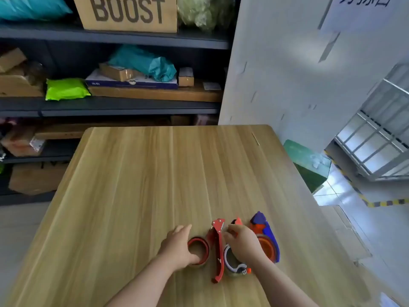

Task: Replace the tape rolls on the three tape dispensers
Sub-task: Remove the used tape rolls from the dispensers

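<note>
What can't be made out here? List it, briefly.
Head view only.
Tape roll: left side hidden under the left hand; grip unclear.
Middle dispenser: top covered by the right hand.
Right fingers: blurred; what they pinch, if anything, is unclear.
Blue dispenser: inner side behind the right hand.

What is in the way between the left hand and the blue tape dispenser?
The left hand holds a tape roll. Between it and the blue dispenser lie the red dispenser, the white dispenser and the right hand over that one.
</note>
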Demonstrator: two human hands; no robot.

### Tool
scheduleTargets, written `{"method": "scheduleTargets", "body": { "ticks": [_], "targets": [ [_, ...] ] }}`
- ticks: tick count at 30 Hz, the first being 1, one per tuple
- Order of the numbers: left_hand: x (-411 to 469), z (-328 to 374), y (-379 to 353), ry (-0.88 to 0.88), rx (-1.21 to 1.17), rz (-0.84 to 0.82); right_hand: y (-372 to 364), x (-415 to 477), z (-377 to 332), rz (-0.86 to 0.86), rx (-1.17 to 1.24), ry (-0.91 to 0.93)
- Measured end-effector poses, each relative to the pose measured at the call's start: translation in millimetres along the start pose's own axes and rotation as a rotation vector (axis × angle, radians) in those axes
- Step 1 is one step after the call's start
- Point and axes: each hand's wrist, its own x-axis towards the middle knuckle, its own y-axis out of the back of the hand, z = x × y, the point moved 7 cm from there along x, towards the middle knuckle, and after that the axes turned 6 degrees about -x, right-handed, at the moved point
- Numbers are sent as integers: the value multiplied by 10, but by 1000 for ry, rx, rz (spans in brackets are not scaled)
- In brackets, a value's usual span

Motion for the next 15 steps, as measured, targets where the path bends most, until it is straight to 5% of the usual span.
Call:
{"method": "scheduleTargets", "body": {
  "ticks": [8, 15],
  "targets": [
    [209, -183, -706, 73, 55, -155, -405, 141, 245, -76, -122, 72],
    [327, -238, -980, 117, -330, -142, -548, 168, 483, -167, -239, 71]
  ]
}}
